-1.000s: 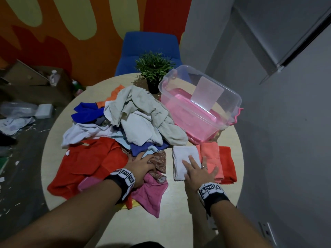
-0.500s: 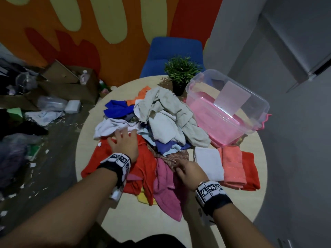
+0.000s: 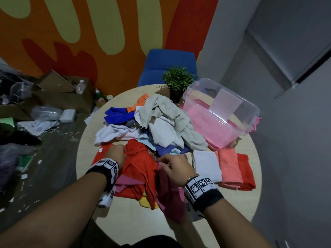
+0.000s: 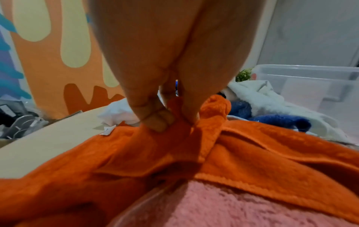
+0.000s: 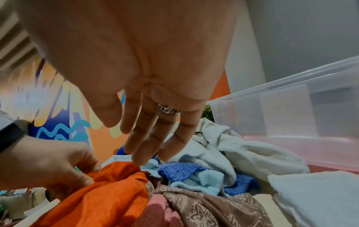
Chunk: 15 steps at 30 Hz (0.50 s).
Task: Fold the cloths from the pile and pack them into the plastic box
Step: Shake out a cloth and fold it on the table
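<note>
A pile of loose cloths (image 3: 157, 127) covers the middle of the round table (image 3: 232, 208). My left hand (image 3: 117, 154) pinches a fold of the red-orange towel (image 3: 141, 169) (image 4: 252, 153) at the pile's near left. My right hand (image 3: 174, 164) hovers over the pile's near edge with fingers straight and loose (image 5: 147, 138), holding nothing, above the pink cloth (image 3: 170, 196) and a brown patterned cloth (image 5: 209, 207). The clear plastic box (image 3: 222, 111) with a pink bottom sits at the back right. Folded white (image 3: 206, 165), salmon (image 3: 230, 167) and red (image 3: 246, 170) cloths lie in a row before it.
A potted plant (image 3: 179, 83) stands behind the pile, next to the box. A blue chair (image 3: 166, 65) is at the table's far side. Cardboard boxes and litter (image 3: 53, 97) cover the floor on the left. A grey wall is close on the right.
My left hand moved from the pink cloth up to the red-orange towel and took a fold of it. My right hand left the folded white cloth and came over the pile.
</note>
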Available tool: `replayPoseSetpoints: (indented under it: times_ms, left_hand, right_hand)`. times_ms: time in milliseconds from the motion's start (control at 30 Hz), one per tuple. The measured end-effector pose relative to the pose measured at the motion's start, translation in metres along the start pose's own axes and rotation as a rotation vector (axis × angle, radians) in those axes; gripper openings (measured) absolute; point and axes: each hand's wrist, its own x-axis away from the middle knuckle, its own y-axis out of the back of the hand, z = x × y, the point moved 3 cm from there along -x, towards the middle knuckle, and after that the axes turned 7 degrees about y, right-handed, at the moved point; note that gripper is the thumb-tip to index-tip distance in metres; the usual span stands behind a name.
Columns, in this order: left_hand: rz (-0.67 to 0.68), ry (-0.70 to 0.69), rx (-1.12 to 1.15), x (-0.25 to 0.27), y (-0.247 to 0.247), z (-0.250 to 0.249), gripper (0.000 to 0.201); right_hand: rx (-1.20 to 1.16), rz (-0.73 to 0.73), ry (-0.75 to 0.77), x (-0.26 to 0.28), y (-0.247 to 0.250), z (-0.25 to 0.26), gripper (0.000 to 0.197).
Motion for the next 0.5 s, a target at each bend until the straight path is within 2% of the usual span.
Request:
replayPoseSetpoints:
  times_ms: [67,167,300,400,433,500]
  left_hand:
    - [-0.106,-0.042,0.14,0.007,0.01,-0.01,0.015]
    - [-0.273,-0.203,0.272,0.025,0.048,-0.042,0.018]
    - [-0.238,-0.482,0.344,0.053,0.104,-0.087,0.017]
    - [-0.185,-0.58,0.449,0.07,0.136,-0.113,0.017]
    - [-0.168,-0.593,0.477,0.074,0.143,-0.12,0.018]
    - [-0.164,-0.591,0.546,0.083,0.157,-0.131,0.021]
  right_hand:
    - [0.004,0.009,0.006,0.003,0.002,0.004,0.029]
    - [-0.017,-0.06,0.003,0.006,0.01,0.009,0.024]
    - [-0.128,-0.275,0.036,0.001,0.031,0.022,0.049]
    - [-0.291,-0.351,0.084,-0.009,0.051,0.041,0.075]
    - [-0.333,-0.359,0.09,-0.012,0.057,0.049,0.078]
    - [-0.329,-0.385,0.101,-0.016,0.068,0.063,0.068]
